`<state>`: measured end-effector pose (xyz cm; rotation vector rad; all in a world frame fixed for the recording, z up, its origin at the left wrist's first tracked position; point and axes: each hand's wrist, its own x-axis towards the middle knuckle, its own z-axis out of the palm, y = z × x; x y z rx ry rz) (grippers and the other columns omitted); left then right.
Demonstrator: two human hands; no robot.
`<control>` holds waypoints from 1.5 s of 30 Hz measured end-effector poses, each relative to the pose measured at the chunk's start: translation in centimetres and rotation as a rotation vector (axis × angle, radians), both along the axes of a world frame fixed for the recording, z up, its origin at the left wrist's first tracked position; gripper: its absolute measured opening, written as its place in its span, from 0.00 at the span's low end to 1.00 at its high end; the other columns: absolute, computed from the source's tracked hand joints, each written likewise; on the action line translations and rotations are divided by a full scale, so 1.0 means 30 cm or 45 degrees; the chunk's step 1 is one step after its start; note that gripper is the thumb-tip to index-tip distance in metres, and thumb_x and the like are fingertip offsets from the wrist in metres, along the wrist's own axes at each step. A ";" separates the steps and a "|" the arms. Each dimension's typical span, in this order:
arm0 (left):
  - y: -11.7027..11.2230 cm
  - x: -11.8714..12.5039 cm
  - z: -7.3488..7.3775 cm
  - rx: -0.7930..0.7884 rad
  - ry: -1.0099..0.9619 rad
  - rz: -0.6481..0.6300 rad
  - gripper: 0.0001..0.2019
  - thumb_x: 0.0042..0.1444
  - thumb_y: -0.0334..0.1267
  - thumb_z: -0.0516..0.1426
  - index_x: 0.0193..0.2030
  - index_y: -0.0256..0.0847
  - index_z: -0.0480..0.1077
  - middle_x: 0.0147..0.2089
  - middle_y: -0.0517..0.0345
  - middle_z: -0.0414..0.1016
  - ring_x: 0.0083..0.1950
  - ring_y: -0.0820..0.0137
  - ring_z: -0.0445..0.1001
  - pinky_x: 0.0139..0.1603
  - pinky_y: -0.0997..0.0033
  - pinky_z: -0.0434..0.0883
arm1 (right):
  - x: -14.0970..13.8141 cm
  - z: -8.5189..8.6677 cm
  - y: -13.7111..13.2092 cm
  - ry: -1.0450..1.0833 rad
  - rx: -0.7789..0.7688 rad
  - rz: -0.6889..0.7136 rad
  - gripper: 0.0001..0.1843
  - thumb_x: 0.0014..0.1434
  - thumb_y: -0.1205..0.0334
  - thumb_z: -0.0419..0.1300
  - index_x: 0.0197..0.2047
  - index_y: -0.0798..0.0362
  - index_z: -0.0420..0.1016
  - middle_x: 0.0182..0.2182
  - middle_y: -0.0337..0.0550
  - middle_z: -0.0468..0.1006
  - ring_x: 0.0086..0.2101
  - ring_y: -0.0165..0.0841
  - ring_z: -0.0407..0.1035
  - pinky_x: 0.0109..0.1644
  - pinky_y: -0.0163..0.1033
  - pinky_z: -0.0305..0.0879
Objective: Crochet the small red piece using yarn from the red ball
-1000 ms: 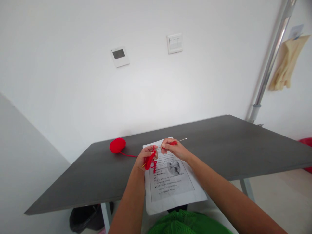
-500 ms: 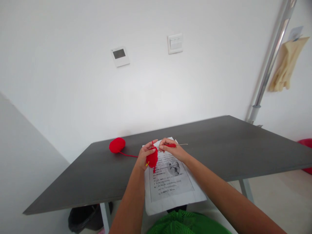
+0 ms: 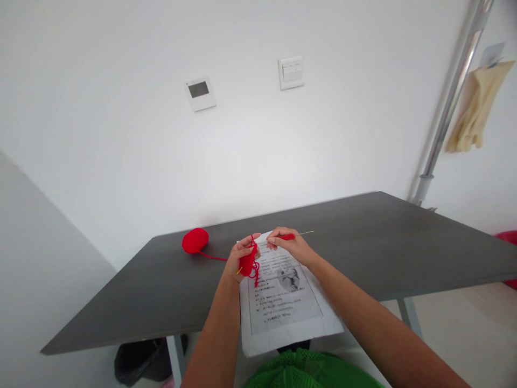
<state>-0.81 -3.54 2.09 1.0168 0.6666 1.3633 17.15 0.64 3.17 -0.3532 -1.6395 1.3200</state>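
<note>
My left hand (image 3: 239, 257) is closed on a small red crochet piece (image 3: 247, 264), with a strand of yarn running up by the fingers. A yellow stitch marker (image 3: 239, 270) pokes out at the piece's lower left, and loose red yarn dangles on its right. In my right hand (image 3: 288, 241) is a crochet hook (image 3: 287, 236) with a red grip; its thin metal shaft sticks out to the right. A small gap separates the two hands. From the red yarn ball (image 3: 195, 240) at the left, a strand leads to my left hand.
Under my hands a printed sheet (image 3: 283, 318) overhangs the front edge of the dark grey table (image 3: 347, 231). A white wall stands behind, with a switch (image 3: 292, 72) and a panel (image 3: 201, 94). A black bin bag (image 3: 141, 360) sits below the table.
My right hand and the hook have shifted slightly right and up, away from the crochet piece. The piece has turned in my left hand, and more loose yarn shows beside it.
</note>
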 end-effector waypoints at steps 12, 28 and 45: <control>0.009 -0.020 -0.015 0.048 0.003 -0.129 0.18 0.40 0.31 0.59 0.41 0.32 0.73 0.20 0.57 0.68 0.22 0.75 0.61 0.26 0.73 0.54 | -0.003 -0.007 -0.002 0.082 -0.109 0.073 0.09 0.53 0.57 0.61 0.29 0.56 0.74 0.24 0.41 0.75 0.27 0.29 0.68 0.32 0.35 0.63; -0.001 -0.008 -0.001 -0.047 0.003 -0.085 0.15 0.35 0.30 0.61 0.35 0.33 0.74 0.19 0.58 0.69 0.21 0.77 0.62 0.24 0.76 0.57 | 0.014 -0.013 0.011 0.102 -0.186 0.139 0.08 0.52 0.60 0.62 0.27 0.56 0.73 0.23 0.40 0.75 0.26 0.29 0.67 0.31 0.34 0.61; 0.003 0.018 -0.007 -0.151 0.226 0.236 0.19 0.36 0.34 0.65 0.38 0.36 0.72 0.27 0.57 0.74 0.24 0.74 0.70 0.26 0.75 0.65 | -0.008 -0.019 0.014 0.057 -0.107 -0.076 0.09 0.52 0.57 0.62 0.27 0.55 0.72 0.23 0.39 0.74 0.26 0.29 0.66 0.32 0.35 0.62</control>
